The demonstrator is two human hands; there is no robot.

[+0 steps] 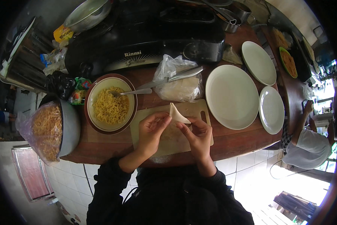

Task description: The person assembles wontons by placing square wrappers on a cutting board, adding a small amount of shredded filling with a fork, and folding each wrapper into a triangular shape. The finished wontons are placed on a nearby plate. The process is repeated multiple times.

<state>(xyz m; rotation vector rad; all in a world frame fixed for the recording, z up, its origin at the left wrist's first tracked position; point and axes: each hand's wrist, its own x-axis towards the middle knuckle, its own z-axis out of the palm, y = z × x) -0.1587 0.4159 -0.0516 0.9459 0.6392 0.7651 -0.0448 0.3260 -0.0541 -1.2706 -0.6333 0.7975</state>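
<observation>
- A reddish-brown wooden table fills the middle, its near edge bowed, with white tiles below
- On it lies a pale cutting board, under the hands
- A folded pale wrapper, roughly a triangle, is held up above the board, between both hands
- The left hand pinches its left side between thumb and fingers; the right hand pinches its lower right corner
- A brown-rimmed bowl of noodles stands left of the board, a spoon in it
- Behind the board, a knife lies across a plastic bag
- Three white plates stand to the right; a black stove runs along the back
- At far right, another person in a pale shirt is near bright light
- Creased plastic blurs what the bag holds
- The forearms hide part of the board's near edge
- Pans at the top are dim and partly cut off
- Purplish plastic partly covers the shredded food in the pot
</observation>
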